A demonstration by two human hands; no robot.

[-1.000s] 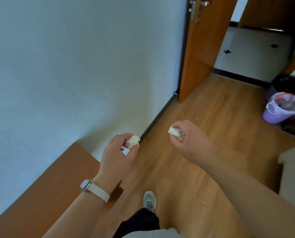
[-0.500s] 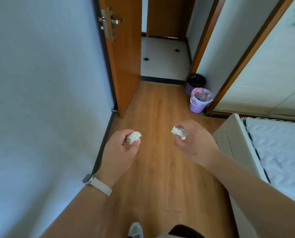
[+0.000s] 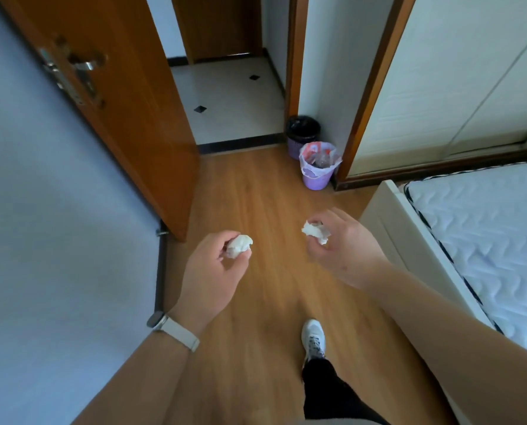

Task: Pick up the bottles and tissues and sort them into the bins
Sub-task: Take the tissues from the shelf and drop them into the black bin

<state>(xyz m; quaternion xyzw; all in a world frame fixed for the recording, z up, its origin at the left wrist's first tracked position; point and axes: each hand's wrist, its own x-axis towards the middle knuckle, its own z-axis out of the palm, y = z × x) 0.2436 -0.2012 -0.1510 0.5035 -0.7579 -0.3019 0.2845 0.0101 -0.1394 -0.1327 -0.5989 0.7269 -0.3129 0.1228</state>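
My left hand pinches a crumpled white tissue between thumb and fingers. A second crumpled tissue is held in my right hand. Both hands hover over the wooden floor, about waist height. Ahead by the wall stand two purple bins: the nearer bin has a pale plastic liner with clear bottles inside, and the farther bin behind it has a black liner.
An open wooden door stands on the left against a white wall. A bed with a white mattress fills the right side. The tiled hallway lies beyond the doorway. My foot in a white shoe steps on the floor.
The view has turned and moved forward toward the bins, which are now closer and more central. Both hands still hold their tissues in the same pose.
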